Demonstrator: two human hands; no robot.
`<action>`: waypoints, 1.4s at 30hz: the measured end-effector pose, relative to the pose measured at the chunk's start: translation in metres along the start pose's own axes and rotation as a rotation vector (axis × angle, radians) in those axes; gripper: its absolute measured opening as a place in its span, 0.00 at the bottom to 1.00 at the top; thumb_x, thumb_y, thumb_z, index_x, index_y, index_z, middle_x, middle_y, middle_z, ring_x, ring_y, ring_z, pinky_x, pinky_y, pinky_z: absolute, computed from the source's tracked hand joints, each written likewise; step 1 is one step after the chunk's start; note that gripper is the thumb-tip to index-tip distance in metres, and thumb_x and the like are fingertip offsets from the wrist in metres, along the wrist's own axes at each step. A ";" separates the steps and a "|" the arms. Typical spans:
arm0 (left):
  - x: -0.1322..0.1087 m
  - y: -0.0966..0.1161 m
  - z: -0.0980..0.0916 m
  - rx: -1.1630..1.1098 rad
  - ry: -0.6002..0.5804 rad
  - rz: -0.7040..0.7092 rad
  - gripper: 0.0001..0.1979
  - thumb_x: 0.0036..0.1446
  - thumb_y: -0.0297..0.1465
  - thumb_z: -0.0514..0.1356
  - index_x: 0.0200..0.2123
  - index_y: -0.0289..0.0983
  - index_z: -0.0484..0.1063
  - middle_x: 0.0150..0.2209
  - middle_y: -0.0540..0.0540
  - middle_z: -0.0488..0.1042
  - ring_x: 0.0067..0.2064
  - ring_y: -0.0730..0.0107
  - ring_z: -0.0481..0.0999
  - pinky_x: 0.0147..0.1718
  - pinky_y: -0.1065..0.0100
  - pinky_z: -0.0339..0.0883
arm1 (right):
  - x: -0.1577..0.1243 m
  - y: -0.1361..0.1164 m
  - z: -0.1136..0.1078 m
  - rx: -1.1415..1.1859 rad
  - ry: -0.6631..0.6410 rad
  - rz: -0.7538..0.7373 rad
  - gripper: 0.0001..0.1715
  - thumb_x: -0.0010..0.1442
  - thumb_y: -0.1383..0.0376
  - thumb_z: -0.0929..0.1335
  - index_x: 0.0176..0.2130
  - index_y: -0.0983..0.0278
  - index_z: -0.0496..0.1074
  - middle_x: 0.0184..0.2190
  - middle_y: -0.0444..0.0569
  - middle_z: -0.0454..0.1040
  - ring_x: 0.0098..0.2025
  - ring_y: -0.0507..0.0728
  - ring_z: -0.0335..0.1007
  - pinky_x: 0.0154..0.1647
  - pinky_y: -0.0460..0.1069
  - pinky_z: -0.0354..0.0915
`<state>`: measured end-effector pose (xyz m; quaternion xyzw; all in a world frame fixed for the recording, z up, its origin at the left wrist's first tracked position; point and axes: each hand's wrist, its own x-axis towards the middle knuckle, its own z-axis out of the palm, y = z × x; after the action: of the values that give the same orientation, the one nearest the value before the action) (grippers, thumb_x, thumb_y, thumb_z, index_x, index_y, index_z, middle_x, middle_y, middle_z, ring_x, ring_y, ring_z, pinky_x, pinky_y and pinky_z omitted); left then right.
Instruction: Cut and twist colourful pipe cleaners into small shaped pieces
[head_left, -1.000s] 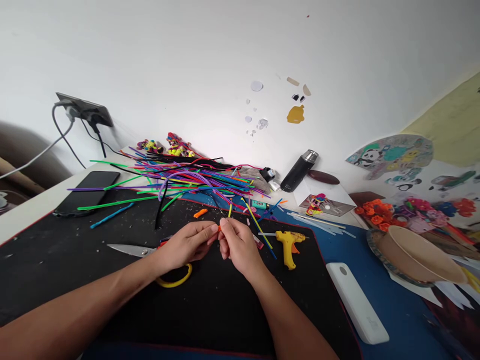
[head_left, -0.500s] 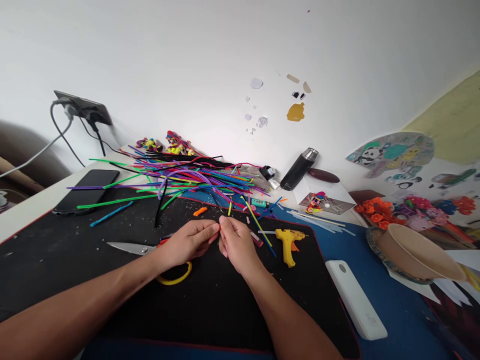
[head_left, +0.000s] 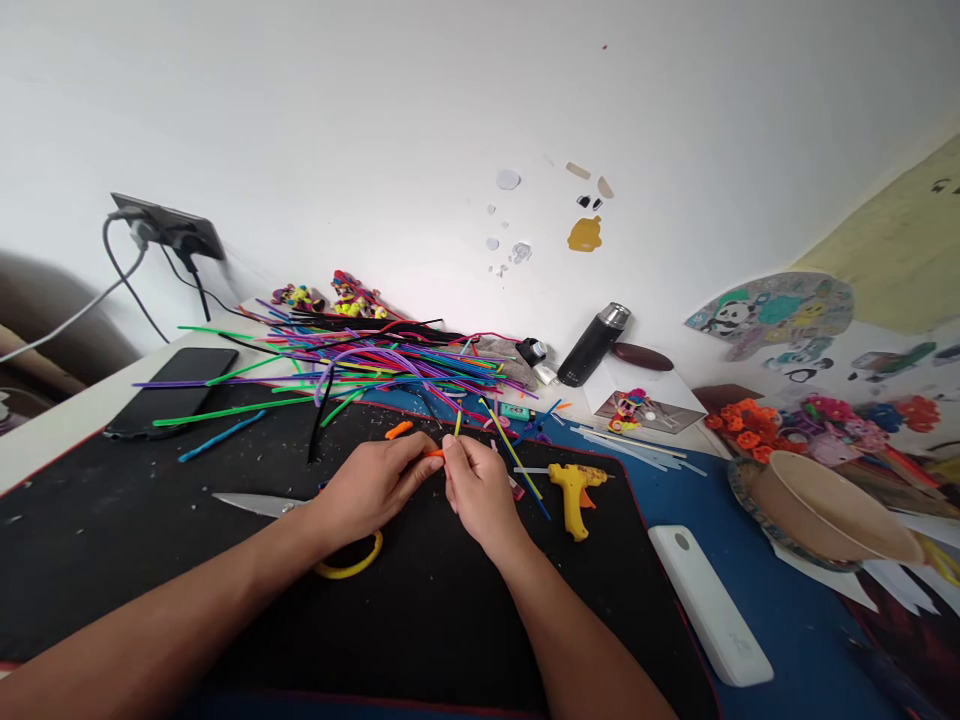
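Observation:
Over the middle of a black mat [head_left: 420, 620], my left hand [head_left: 379, 485] pinches one end of a short orange pipe cleaner piece [head_left: 434, 454]. My right hand [head_left: 480, 490] has its fingers closed on the other end, so most of the piece is hidden. Another short orange piece [head_left: 399, 430] lies on the mat just beyond my left hand. Scissors [head_left: 255, 503] with a yellow handle loop lie partly under my left hand and wrist. To the right of my right hand is a yellow glue gun [head_left: 574, 495], with yellow and blue pipe cleaners [head_left: 517, 455] beside it.
A heap of coloured pipe cleaners [head_left: 390, 355] spreads along the back by the wall. A phone [head_left: 172, 390] lies at left. At right are a white power bank [head_left: 711, 605], a black flask [head_left: 595, 345], clear glue sticks [head_left: 641, 450] and a beige bowl [head_left: 817, 510].
My left hand's fingers have shifted, and more of the orange piece shows between my hands. Both hands stay close together. The camera's view has tilted slightly.

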<state>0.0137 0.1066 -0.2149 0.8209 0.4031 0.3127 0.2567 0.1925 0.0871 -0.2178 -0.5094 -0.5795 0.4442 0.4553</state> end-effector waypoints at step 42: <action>-0.004 -0.002 0.006 -0.026 0.128 0.150 0.16 0.75 0.39 0.55 0.39 0.37 0.76 0.30 0.50 0.78 0.30 0.71 0.76 0.31 0.72 0.65 | -0.002 -0.003 0.002 0.124 -0.048 0.009 0.28 0.73 0.48 0.64 0.26 0.59 0.59 0.12 0.35 0.57 0.13 0.48 0.54 0.17 0.45 0.49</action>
<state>0.0152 0.1038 -0.2219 0.8237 0.3518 0.3882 0.2170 0.1897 0.0853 -0.2155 -0.4724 -0.5592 0.4932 0.4699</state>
